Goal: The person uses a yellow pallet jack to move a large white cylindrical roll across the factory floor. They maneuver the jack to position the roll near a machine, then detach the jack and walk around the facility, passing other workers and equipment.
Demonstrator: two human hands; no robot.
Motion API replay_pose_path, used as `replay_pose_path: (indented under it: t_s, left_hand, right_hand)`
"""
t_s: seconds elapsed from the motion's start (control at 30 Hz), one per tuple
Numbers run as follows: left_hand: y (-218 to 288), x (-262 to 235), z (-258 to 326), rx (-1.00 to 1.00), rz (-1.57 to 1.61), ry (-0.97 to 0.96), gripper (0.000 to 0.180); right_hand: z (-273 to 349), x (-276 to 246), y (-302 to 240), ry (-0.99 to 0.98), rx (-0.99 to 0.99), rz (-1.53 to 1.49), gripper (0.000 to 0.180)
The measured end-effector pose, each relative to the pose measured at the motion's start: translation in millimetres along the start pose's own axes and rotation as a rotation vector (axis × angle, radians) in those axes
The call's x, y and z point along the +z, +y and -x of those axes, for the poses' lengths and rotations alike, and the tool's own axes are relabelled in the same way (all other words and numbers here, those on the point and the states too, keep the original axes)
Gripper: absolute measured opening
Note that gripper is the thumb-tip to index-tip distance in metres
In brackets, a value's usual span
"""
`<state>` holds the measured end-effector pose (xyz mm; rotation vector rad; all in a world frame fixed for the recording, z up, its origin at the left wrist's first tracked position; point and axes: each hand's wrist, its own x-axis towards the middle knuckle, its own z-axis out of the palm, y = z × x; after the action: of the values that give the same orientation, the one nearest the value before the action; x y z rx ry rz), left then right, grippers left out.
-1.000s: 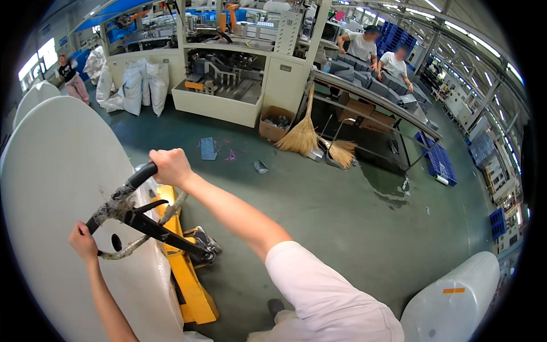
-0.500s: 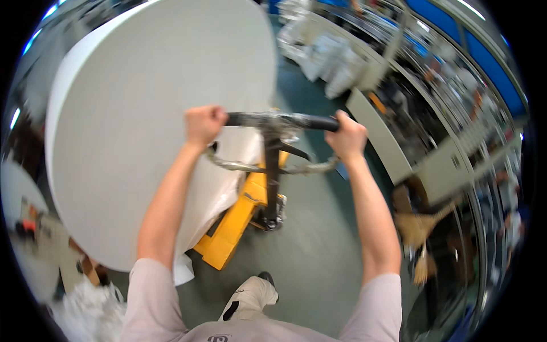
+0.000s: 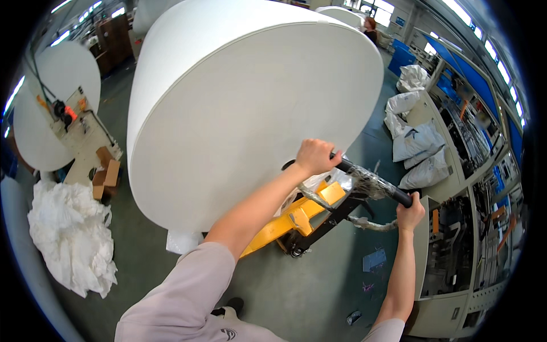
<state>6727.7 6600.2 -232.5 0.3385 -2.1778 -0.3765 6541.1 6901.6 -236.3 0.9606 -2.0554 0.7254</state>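
Both of my hands grip the black crossbar handle (image 3: 369, 178) of a pallet jack, its middle wrapped in clear plastic film. My left hand (image 3: 317, 157) is closed round the left end, in front of the big white roll. Around the right, lower end my right hand (image 3: 411, 213) is wrapped. A curved, film-wrapped bar hangs below the handle. The jack's yellow body (image 3: 300, 219) stands under the near end of the huge white roll (image 3: 256, 119), whose flat round face is toward me. The jack's forks are hidden.
White plastic bags (image 3: 420, 145) lie along the machine cabinets (image 3: 453, 242) on the right. At left are crumpled white sheeting (image 3: 73, 236), an open cardboard box (image 3: 106, 175) and another white roll (image 3: 43, 125). Small scraps (image 3: 374, 260) litter the floor. A person (image 3: 370, 29) is far off.
The handle now slants down to the right, with both hands still on it and moved rightward in view. The roll appears further right, and my view has swung left and up.
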Motion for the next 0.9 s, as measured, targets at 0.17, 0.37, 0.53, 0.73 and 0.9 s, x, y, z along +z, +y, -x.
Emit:
replay_pose_path:
  t_s: [0.17,0.37,0.53,0.73,0.9]
  left_hand:
    - [-12.6,7.0,-4.8,-0.044,-0.028,0.012,0.029]
    - [-48.5,13.6,-8.9,-0.117,-0.133,0.052,0.032]
    - [-77.5,28.8,-58.7,-0.081,-0.206,-0.002,0.028]
    - [-107.2,59.0,-107.0,-0.084,-0.244,0.03,0.026]
    - [-124.1,84.8,-134.4,-0.106,-0.275,0.051,0.025]
  right_hand:
    - [-3.1,29.5,-0.5,0.068,0.044,-0.063,0.017]
    - [-21.6,56.0,-25.3,0.081,0.134,-0.112,0.018]
    - [-74.0,99.9,-0.9,0.01,0.087,-0.241,0.014]
    - [-120.6,159.0,30.3,-0.011,-0.039,-0.338,0.019]
    - [-156.1,203.5,50.5,-0.04,-0.113,-0.36,0.02]
